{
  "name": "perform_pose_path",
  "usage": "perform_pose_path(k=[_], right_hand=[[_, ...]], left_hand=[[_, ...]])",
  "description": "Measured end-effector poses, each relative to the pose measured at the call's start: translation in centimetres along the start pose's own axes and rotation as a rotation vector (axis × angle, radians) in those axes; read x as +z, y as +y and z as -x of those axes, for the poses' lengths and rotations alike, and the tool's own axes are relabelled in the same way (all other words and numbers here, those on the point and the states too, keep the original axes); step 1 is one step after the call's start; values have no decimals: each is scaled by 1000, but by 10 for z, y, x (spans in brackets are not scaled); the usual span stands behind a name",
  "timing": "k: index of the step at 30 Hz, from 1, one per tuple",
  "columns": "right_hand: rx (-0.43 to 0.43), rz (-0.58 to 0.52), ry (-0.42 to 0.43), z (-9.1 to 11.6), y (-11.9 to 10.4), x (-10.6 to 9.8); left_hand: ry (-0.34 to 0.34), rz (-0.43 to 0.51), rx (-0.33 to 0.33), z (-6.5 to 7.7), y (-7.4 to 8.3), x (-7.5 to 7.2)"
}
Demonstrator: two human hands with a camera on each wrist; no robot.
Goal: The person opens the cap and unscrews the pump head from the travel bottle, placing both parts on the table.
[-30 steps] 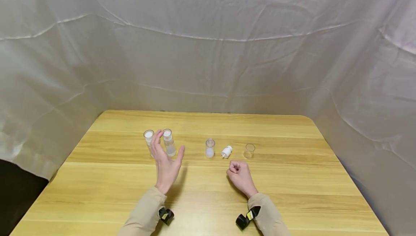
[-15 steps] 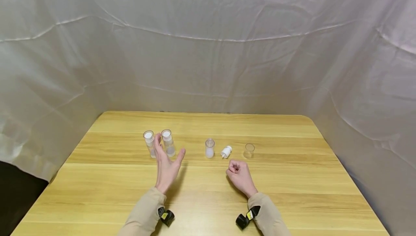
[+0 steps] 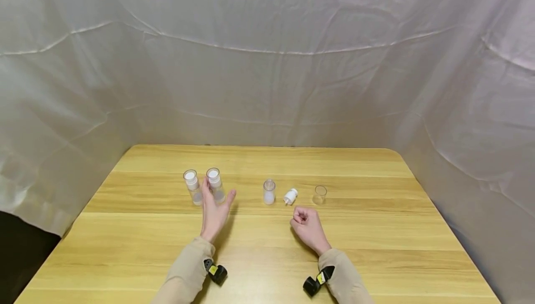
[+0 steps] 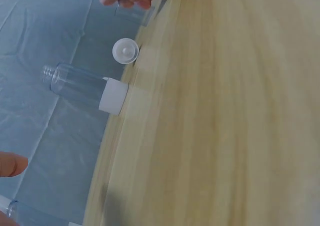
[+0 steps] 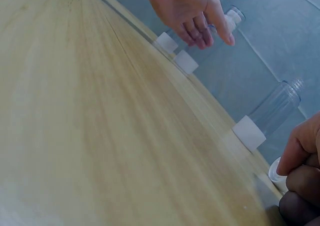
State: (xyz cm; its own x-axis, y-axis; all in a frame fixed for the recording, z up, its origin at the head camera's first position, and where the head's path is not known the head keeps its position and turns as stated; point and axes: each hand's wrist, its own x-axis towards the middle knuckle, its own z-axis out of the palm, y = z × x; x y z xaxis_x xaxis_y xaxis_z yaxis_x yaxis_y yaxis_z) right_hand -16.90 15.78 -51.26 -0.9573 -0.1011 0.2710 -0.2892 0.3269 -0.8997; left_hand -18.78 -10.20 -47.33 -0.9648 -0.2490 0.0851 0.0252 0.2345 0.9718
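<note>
Head view: my left hand (image 3: 215,213) stands wide, thumb and fingers spread, in front of a pair of upright clear cylindrical bottles with white tops. The right-hand bottle of the pair (image 3: 215,181) shows between my thumb and fingers; the left-hand one (image 3: 192,182) stands just beside it, beyond my fingers. Contact cannot be confirmed; the thumb appears clear of the wall.

My right hand (image 3: 310,229) is narrow, fingers curled in, with nothing visible in it, low over the pale wood-grain bench (image 3: 397,229). Near it lies a small white plastic pump top (image 3: 290,196) on its side, between an upright clear bottle with a white base and no top (image 3: 269,192) and a short clear cylindrical cup (image 3: 319,194).

Assessment: the step in hand appears to be a grasp of the right-hand bottle. I should slip my fingers through the narrow gap without nudging its neighbour, then bring the thumb in level with them. Gripping the body rather than the clear collar seems safer, since the collar may be loose. Pressure should be light and even; the smooth wall may slide, and a one-sided push could tip so slim a bottle.
</note>
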Motion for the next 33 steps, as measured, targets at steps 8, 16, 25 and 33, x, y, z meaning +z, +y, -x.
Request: perform_pose_path(k=[8, 16, 25, 33], right_hand=[[19, 10, 13, 1, -8, 3], [61, -55, -3, 0, -16, 1], [55, -178, -36, -1, -1, 0], [34, -185, -21, -1, 0, 0]], left_hand=[[25, -24, -18, -7, -2, 2], [74, -18, 4, -14, -6, 2], [47, -91, 20, -13, -6, -3], [-45, -81, 136, 3, 2, 2]])
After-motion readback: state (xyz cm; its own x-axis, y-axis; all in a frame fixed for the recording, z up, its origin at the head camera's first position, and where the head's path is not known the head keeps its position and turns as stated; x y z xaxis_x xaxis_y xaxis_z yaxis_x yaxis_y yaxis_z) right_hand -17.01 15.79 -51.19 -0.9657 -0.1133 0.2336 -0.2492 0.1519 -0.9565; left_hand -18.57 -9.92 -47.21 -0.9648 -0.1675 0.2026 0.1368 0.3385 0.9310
